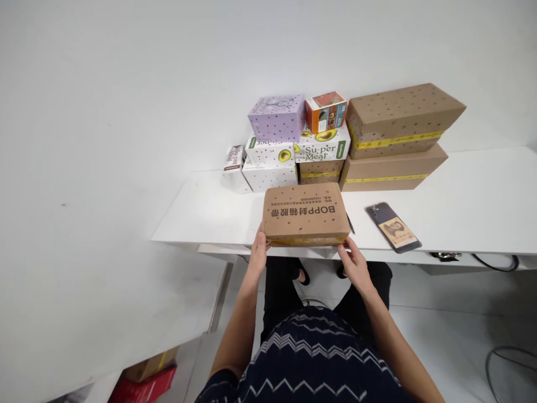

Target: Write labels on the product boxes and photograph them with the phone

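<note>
A brown cardboard box point(304, 215) with black printing, upside down from here, and yellow tape on its near side is at the desk's front edge. My left hand point(259, 251) grips its near left corner, thumb on the front. At the near right corner, my right hand point(353, 260) is closed on the box too. The fingers of both hands are partly hidden. Just right of the box, a thin dark pen-like object point(351, 224) shows in part. Behind the box are stacked cartons, among them a white avocado-printed box point(321, 146) and a small brown box point(319, 172).
Two large taped cardboard boxes point(403, 120) are stacked at the back right. A lilac box point(277, 120) and an orange box point(326, 112) top the pile. One white box point(235, 170) leans at its left. A phone point(393, 226) lies on the white desk point(474, 207).
</note>
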Demonstrator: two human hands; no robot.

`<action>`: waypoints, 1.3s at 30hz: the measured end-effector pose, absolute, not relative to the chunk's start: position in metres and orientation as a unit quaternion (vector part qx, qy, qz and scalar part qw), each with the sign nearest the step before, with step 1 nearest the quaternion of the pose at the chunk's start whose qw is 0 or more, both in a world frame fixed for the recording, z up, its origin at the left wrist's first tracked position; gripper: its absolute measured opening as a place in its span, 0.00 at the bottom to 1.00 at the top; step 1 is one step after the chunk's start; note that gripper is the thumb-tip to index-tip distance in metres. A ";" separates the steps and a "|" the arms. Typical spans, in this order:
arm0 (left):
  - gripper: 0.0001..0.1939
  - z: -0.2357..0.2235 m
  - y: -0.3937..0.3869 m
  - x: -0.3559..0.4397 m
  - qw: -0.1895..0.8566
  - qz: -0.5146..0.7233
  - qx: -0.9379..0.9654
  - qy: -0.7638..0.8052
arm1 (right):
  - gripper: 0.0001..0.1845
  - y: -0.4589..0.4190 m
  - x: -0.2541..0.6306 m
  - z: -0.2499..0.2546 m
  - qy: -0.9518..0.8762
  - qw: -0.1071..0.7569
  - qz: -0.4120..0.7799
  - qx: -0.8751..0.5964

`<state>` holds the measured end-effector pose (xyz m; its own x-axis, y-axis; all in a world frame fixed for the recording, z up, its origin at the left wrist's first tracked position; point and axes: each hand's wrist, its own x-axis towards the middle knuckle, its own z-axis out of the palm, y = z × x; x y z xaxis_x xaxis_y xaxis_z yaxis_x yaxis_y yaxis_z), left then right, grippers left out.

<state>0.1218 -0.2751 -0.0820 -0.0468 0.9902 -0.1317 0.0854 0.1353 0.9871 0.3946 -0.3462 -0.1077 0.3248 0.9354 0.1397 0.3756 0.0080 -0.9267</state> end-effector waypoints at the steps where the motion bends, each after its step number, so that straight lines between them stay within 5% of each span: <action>1: 0.36 -0.082 -0.275 0.122 0.498 0.453 0.476 0.566 | 0.29 -0.345 0.396 -0.108 -0.504 0.496 0.291 -0.644; 9: 0.37 -0.080 -0.275 0.123 0.494 0.453 0.472 0.572 | 0.23 -0.315 0.427 -0.096 -0.501 0.445 0.255 -0.697; 13: 0.37 -0.080 -0.275 0.125 0.490 0.460 0.474 0.569 | 0.23 -0.283 0.439 -0.083 -0.547 0.308 0.119 -0.769; 17: 0.40 -0.078 -0.276 0.126 0.494 0.459 0.455 0.582 | 0.20 -0.259 0.434 -0.068 -0.571 0.136 0.122 -0.800; 22: 0.39 -0.074 -0.278 0.128 0.486 0.459 0.467 0.579 | 0.13 -0.251 0.432 -0.057 -0.577 0.075 0.157 -0.798; 25: 0.40 -0.074 -0.278 0.128 0.486 0.460 0.471 0.575 | 0.11 -0.260 0.441 -0.058 -0.533 0.140 0.188 -0.813; 31: 0.39 -0.081 -0.278 0.126 0.482 0.453 0.508 0.551 | 0.18 -0.299 0.446 -0.069 -0.386 0.494 0.323 -0.709; 39: 0.42 -0.055 -0.287 0.137 0.419 0.444 0.587 0.532 | 0.22 -0.325 0.418 -0.061 -0.424 0.568 0.305 -0.636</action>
<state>0.1371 -0.2869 -0.0554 0.0400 0.9963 0.0755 0.2516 -0.0832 0.9642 0.4179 -0.3247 -0.0614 0.4538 0.8863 0.0925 0.1928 0.0037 -0.9812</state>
